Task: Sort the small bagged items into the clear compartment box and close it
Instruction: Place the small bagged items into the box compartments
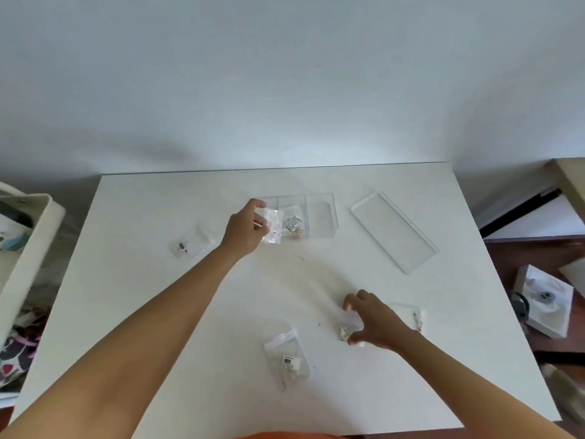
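Observation:
The clear compartment box (321,217) stands open at the far middle of the white table (142,296), with three compartments. Its middle one holds a bag with silvery pieces (293,224). My left hand (245,229) holds a small clear bag (273,228) over the box's left compartment. My right hand (376,321) pinches another small bag (348,329) that lies on the table near the front. The box's clear lid (394,232) lies flat to the right of the box. Loose bags lie at the left (190,242), front middle (288,359) and right (416,315).
A cream cart (28,236) with fabric and clutter stands off the table's left edge. To the right are a light shelf (566,175), a dark wooden floor and a white device (543,301). A plain wall rises behind the table.

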A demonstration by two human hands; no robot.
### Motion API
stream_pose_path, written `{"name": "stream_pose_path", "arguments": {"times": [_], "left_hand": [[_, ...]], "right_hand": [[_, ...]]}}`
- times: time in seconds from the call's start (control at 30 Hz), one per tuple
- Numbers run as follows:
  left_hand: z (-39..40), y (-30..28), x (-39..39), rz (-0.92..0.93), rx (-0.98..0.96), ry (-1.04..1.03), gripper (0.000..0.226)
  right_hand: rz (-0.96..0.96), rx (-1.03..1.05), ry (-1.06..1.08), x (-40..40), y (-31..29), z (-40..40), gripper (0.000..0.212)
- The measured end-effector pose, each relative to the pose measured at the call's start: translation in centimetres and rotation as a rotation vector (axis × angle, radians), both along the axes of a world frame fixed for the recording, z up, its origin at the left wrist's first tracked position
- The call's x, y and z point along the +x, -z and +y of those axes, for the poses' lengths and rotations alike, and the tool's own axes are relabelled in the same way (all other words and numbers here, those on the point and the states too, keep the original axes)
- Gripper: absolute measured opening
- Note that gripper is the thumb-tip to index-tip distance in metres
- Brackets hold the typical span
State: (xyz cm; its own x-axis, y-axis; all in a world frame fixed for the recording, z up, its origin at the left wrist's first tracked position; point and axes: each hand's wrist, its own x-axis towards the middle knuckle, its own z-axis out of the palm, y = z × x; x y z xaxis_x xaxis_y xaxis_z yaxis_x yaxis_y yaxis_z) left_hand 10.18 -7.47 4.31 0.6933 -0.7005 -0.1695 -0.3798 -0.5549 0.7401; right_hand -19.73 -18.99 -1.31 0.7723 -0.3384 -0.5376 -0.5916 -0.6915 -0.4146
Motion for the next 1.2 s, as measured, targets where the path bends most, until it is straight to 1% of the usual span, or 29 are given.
{"name": "stream_pose_path", "arguments": {"times": [0.17, 0.4, 0.57, 0.7, 0.83, 0.93, 1.0, 1.07, 1.13, 1.2], "left_hand": [[-4.2, 0.2, -1.5, 0.030, -0.067, -0.025, 0.042], [-9.0, 1.3, -3.3, 0.070, -0.101, -0.132, 0.037], [-11.2, 2.8, -4.4, 0.104, -0.020, -0.218, 0.037], [-11.9, 3.4, -5.3, 0.093, 0.062, -0.244, 0.036], [-12.0, 3.9, -5.7, -0.007, 0.131, -0.230, 0.034], [-11.8, 4.1, -5.7, -0.159, 0.142, -0.181, 0.035], [-11.5, 4.2, -5.5, -0.247, 0.154, -0.138, 0.043], [-10.8, 4.3, -5.0, -0.293, 0.135, -0.110, 0.052], [-9.6, 4.3, -4.1, -0.340, 0.090, -0.107, 0.059], [-8.0, 4.4, -2.8, -0.348, 0.076, -0.101, 0.071]], "right_hand": [[-0.040, -0.006, 0.074, -0.3, 0.4, 0.4, 0.034], [-0.077, 0.017, 0.148, -0.6, 0.2, 0.8, 0.013], [-0.108, 0.077, 0.225, -1.1, 0.2, 1.2, 0.011], [-0.188, 0.084, 0.284, -1.5, 0.2, 0.8, 0.006], [-0.255, 0.099, 0.390, -1.5, 0.0, 0.3, 0.010], [-0.302, 0.159, 0.472, -1.2, -0.2, 0.1, 0.011], [-0.342, 0.154, 0.475, -0.7, -0.3, -0.1, 0.006], [-0.371, 0.128, 0.461, -0.1, -0.6, -0.3, 0.003], [-0.382, 0.133, 0.463, 0.7, -0.9, -0.5, 0.008], [-0.395, 0.148, 0.491, 1.6, -1.3, -0.8, 0.012]]}}
